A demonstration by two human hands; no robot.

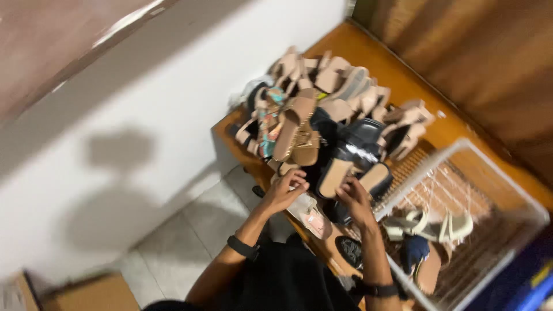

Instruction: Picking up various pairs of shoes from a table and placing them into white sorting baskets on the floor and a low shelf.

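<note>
Sandals (pixel 322 121) lie heaped on a wooden table (pixel 368 52), the pile running from its far end to the near edge where both hands work. Most are beige or tan; a few black ones sit near the middle of the heap, and a patterned one lies on the wall side. The table's far corner and the long edge by the wooden wall show bare wood; its wall-side edge is crowded, with straps overhanging it. A white wall (pixel 144 132) stands just beside that edge, and pale floor tiles (pixel 190 230) lie open below it.

A white wire basket (pixel 461 150) sits at the table's near right end, its rim just beside the heap, with a few pale sandals and a dark one inside.

The left hand (pixel 286 193) is at the near edge of the pile, fingers curled on a light sandal. The right hand (pixel 354 198) has its fingers pressed around a black sandal with a tan insole (pixel 334 175). Both wrists wear dark bands. A cardboard box (pixel 86 294) stands on the floor, well apart.
</note>
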